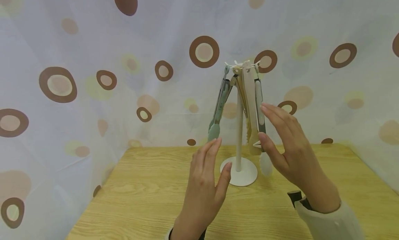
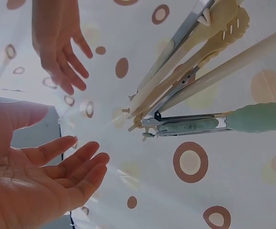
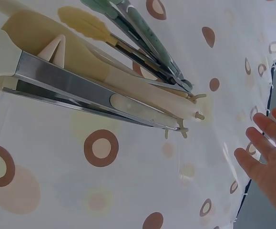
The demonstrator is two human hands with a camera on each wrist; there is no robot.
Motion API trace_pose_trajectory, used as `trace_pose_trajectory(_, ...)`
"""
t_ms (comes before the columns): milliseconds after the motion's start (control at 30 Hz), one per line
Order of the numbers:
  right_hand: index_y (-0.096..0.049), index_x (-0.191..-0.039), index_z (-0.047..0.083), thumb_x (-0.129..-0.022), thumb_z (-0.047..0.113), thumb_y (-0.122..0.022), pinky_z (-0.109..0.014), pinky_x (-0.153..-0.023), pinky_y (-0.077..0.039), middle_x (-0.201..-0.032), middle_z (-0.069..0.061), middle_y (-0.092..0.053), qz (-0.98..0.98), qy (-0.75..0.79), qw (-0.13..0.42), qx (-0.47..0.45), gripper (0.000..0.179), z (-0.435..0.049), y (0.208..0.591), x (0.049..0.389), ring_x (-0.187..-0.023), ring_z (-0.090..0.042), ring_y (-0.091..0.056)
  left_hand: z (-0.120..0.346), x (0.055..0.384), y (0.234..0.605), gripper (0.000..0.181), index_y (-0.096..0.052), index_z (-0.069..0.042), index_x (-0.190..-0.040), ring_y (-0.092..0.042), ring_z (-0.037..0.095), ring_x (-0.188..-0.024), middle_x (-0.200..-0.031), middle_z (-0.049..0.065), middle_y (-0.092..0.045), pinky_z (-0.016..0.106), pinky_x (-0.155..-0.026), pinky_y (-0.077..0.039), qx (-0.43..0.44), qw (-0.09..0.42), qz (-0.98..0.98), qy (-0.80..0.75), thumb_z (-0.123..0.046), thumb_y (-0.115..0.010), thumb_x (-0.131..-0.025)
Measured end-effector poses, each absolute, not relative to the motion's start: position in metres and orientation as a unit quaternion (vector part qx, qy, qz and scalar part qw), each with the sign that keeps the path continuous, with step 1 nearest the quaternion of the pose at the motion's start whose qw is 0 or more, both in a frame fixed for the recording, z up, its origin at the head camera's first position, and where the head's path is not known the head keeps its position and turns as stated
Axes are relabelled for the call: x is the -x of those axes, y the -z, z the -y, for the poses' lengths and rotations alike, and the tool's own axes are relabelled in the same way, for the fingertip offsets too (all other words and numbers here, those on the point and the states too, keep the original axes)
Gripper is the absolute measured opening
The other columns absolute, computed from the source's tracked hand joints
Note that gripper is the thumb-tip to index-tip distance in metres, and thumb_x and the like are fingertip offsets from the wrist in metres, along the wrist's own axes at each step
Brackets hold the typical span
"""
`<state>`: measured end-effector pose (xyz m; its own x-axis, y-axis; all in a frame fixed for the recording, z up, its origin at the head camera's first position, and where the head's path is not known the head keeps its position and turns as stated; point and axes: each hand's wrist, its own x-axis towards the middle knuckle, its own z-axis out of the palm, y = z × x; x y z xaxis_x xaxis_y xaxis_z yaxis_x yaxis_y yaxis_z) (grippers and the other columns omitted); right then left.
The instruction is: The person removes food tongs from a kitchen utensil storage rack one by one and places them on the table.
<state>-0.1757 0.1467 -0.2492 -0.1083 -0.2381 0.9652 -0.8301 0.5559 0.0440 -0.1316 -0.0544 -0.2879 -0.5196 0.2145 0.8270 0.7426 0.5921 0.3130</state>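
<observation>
A white utensil stand (image 1: 239, 136) holds several hanging kitchen tools. Green-tipped tongs (image 1: 214, 131) hang on its left side, yellow tongs (image 1: 248, 129) and a beige utensil (image 1: 250, 94) with a pale pointed prong (image 3: 58, 51) hang in the middle, and white-tipped tongs (image 1: 266, 163) on the right. My left hand (image 1: 202, 181) is raised in front of the stand, fingers extended, below the green tongs in the head view. My right hand (image 1: 294, 153) overlaps the white-tipped tongs there; in the right wrist view its spread fingers (image 3: 264, 140) are apart from them. Neither hand holds anything.
The stand's round white base (image 1: 246, 181) rests on a wood-grain table (image 1: 149, 184). Behind it hangs a pale curtain (image 1: 174, 25) with brown and beige oval spots. Dark straps (image 1: 294, 198) show at the right wrist, beside a light sleeve (image 1: 330, 222).
</observation>
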Motion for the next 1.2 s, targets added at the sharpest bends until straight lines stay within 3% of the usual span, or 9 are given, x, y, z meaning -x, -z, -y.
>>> trace_pose_trajectory(567, -0.051, -0.131, -0.008, -0.102, 0.042, -0.042, -0.037, -0.109, -0.03, -0.132, -0.024, -0.052, 0.699, -0.27, 0.542, -0.381, 0.059, -0.156, 0.238, 0.21, -0.123, -0.039, -0.047, 0.054, 0.132, 0.29, 0.045, -0.042, -0.004, -0.141, -0.047, 0.023, -0.12, -0.133, 0.009, -0.049, 0.039, -0.099, -0.04, 0.297, 0.383, 0.804, 0.346, -0.023, -0.051, -0.101)
trace_pose_trajectory(767, -0.051, -0.132, -0.004, -0.101, 0.046, -0.04, -0.023, -0.084, -0.038, -0.134, -0.02, -0.053, 0.7, -0.279, 0.552, -0.358, 0.06, -0.159, 0.233, 0.221, -0.118, -0.036, -0.049, 0.054, 0.132, 0.289, 0.045, -0.042, -0.004, -0.141, -0.048, 0.023, -0.118, -0.132, 0.01, -0.049, 0.04, -0.098, -0.04, 0.298, 0.388, 0.802, 0.342, -0.023, -0.05, -0.101)
trace_pose_trajectory(933, -0.052, -0.131, -0.004, -0.101, 0.047, -0.039, -0.025, -0.068, -0.034, -0.133, -0.02, -0.054, 0.694, -0.28, 0.564, -0.35, 0.06, -0.161, 0.229, 0.233, -0.099, -0.034, -0.05, 0.055, 0.133, 0.289, 0.045, -0.043, -0.004, -0.141, -0.048, 0.022, -0.119, -0.132, 0.009, -0.049, 0.04, -0.099, -0.04, 0.295, 0.383, 0.805, 0.344, -0.023, -0.05, -0.101)
trace_pose_trajectory(1100, -0.053, -0.129, -0.006, -0.102, 0.046, -0.039, -0.023, -0.057, -0.029, -0.13, -0.021, -0.055, 0.688, -0.289, 0.566, -0.35, 0.06, -0.164, 0.225, 0.247, -0.109, -0.035, -0.052, 0.055, 0.133, 0.289, 0.045, -0.043, -0.004, -0.141, -0.047, 0.022, -0.12, -0.133, 0.009, -0.049, 0.04, -0.099, -0.04, 0.293, 0.382, 0.804, 0.347, -0.023, -0.05, -0.101)
trace_pose_trajectory(1200, -0.054, -0.128, -0.007, -0.102, 0.047, -0.039, -0.025, -0.073, -0.043, -0.129, -0.022, -0.056, 0.682, -0.299, 0.567, -0.351, 0.061, -0.165, 0.223, 0.257, -0.118, -0.038, -0.05, 0.056, 0.133, 0.289, 0.044, -0.043, -0.004, -0.141, -0.047, 0.022, -0.121, -0.133, 0.009, -0.049, 0.04, -0.1, -0.04, 0.294, 0.383, 0.803, 0.349, -0.022, -0.05, -0.101)
